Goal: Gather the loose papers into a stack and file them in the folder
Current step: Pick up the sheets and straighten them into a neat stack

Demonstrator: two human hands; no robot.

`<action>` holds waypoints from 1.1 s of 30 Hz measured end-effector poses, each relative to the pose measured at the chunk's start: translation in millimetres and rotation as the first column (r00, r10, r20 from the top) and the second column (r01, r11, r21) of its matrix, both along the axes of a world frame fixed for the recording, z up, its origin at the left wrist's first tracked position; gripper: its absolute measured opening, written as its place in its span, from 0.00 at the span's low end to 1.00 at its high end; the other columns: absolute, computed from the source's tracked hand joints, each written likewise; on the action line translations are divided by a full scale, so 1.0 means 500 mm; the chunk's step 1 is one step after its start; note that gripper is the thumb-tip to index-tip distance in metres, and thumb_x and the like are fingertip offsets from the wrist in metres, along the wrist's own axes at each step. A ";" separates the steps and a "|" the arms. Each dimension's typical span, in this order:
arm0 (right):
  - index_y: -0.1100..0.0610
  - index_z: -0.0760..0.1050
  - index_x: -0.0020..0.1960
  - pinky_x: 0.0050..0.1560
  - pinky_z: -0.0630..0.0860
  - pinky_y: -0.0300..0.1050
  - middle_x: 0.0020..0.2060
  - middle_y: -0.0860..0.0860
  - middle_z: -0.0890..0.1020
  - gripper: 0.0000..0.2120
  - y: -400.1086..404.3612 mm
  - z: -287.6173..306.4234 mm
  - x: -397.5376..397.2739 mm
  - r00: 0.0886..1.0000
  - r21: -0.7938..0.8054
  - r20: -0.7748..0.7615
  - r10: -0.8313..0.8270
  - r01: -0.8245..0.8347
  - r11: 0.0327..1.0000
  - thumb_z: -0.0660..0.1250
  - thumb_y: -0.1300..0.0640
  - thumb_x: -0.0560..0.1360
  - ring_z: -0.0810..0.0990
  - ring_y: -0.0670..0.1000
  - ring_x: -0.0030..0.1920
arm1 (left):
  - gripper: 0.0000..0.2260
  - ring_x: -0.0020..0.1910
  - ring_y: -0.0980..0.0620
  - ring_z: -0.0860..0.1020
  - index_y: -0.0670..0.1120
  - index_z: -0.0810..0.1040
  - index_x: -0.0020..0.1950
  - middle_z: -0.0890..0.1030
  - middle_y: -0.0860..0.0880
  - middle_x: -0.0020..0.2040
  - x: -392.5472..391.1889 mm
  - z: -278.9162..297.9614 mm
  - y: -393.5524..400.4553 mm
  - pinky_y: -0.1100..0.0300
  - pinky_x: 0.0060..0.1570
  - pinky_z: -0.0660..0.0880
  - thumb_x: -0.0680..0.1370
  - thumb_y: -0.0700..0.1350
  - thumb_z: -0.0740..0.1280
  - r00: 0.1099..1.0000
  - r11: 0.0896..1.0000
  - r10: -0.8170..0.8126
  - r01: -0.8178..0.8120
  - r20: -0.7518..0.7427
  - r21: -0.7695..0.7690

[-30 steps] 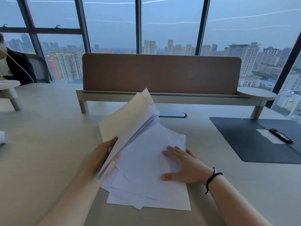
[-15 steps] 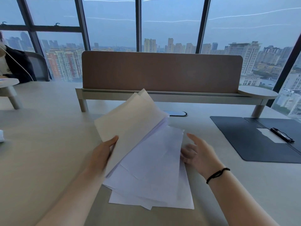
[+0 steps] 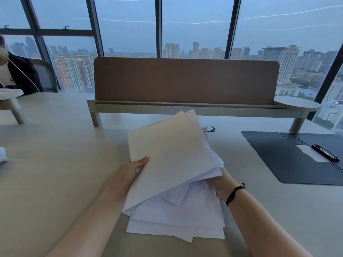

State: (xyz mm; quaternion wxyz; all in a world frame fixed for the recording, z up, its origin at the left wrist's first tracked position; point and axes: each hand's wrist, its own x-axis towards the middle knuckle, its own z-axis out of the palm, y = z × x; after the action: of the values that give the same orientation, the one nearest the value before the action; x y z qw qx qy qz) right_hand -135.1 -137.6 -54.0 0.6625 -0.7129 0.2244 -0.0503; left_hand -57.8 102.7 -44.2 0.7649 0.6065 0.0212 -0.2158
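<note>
Several white papers (image 3: 172,160) are lifted and fanned above the desk in front of me, their lower ends over more loose sheets (image 3: 176,221) lying flat. My left hand (image 3: 131,171) grips the lifted sheets at their left edge, thumb on top. My right hand (image 3: 222,184) reaches under their right side; its fingers are hidden by the paper and a black band circles the wrist. The dark folder (image 3: 289,160) lies open flat at the right, with a black clip (image 3: 324,152) and a white sheet inside.
A brown divider panel (image 3: 185,80) on a raised shelf crosses the desk behind the papers. A cable port (image 3: 210,128) sits just beyond them. A person in dark clothing (image 3: 16,76) sits far left. A white object (image 3: 2,154) lies at the left edge.
My left hand has swung the lifted sheets rightward and flatter. My right hand left the top of the flat pile and moved under the lifted sheets' right side.
</note>
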 end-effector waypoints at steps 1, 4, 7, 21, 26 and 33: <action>0.72 0.77 0.56 0.59 0.80 0.59 0.52 0.68 0.83 0.10 -0.006 0.006 -0.012 1.000 -0.042 -0.004 0.020 -0.020 0.999 0.67 0.71 0.76 0.83 0.65 0.54 | 0.14 0.35 0.46 0.86 0.38 0.81 0.61 0.87 0.41 0.47 0.006 0.005 0.008 0.57 0.31 0.82 0.79 0.43 0.68 1.000 1.000 0.015 -0.015 0.000 -0.003; 0.67 0.82 0.55 0.53 0.83 0.56 0.51 0.63 0.87 0.12 -0.042 0.017 -0.044 0.997 -0.027 -0.003 0.082 -0.082 0.996 0.72 0.71 0.72 0.86 0.62 0.51 | 0.15 0.40 0.44 0.86 0.41 0.84 0.58 0.87 0.41 0.49 0.030 0.015 0.049 0.53 0.42 0.82 0.78 0.50 0.70 0.996 0.996 0.085 -0.085 0.002 0.009; 0.66 0.82 0.57 0.48 0.84 0.52 0.50 0.62 0.87 0.15 -0.081 0.035 -0.080 0.993 0.062 0.021 0.117 -0.118 0.991 0.75 0.67 0.70 0.86 0.63 0.51 | 0.17 0.34 0.47 0.85 0.42 0.85 0.55 0.87 0.44 0.43 0.050 0.006 0.085 0.51 0.44 0.78 0.76 0.54 0.70 0.990 0.990 0.138 -0.138 0.005 0.020; 0.63 0.82 0.57 0.49 0.83 0.55 0.47 0.59 0.88 0.13 -0.039 0.050 -0.082 0.991 0.124 0.114 0.066 -0.080 0.989 0.69 0.55 0.79 0.87 0.60 0.46 | 0.18 0.46 0.43 0.85 0.37 0.80 0.62 0.82 0.39 0.60 0.011 0.005 0.018 0.45 0.54 0.81 0.74 0.41 0.69 0.998 0.961 0.054 -0.056 -0.015 -0.271; 0.60 0.84 0.50 0.45 0.84 0.51 0.40 0.54 0.89 0.20 -0.018 0.060 -0.079 0.989 0.203 0.084 -0.125 0.106 0.974 0.66 0.43 0.79 0.88 0.56 0.39 | 0.21 0.48 0.39 0.84 0.34 0.80 0.62 0.83 0.34 0.59 -0.016 0.011 0.002 0.44 0.50 0.82 0.71 0.41 0.71 0.991 0.979 -0.135 0.134 0.006 -0.154; 0.58 0.83 0.60 0.60 0.79 0.59 0.53 0.60 0.87 0.32 -0.001 0.061 -0.070 0.993 0.335 0.074 -0.092 0.062 0.940 0.65 0.32 0.73 0.85 0.61 0.54 | 0.15 0.50 0.38 0.85 0.39 0.80 0.62 0.85 0.37 0.55 -0.016 -0.002 -0.003 0.44 0.50 0.82 0.76 0.38 0.70 0.985 0.990 -0.141 0.143 0.097 -0.017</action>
State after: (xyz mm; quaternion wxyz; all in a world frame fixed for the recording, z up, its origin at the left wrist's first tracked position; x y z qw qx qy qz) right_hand -169.9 -138.3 -23.7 0.7800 -0.5787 0.2280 -0.0689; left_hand -65.7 101.0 -45.3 0.7549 0.6070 -0.0611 -0.2409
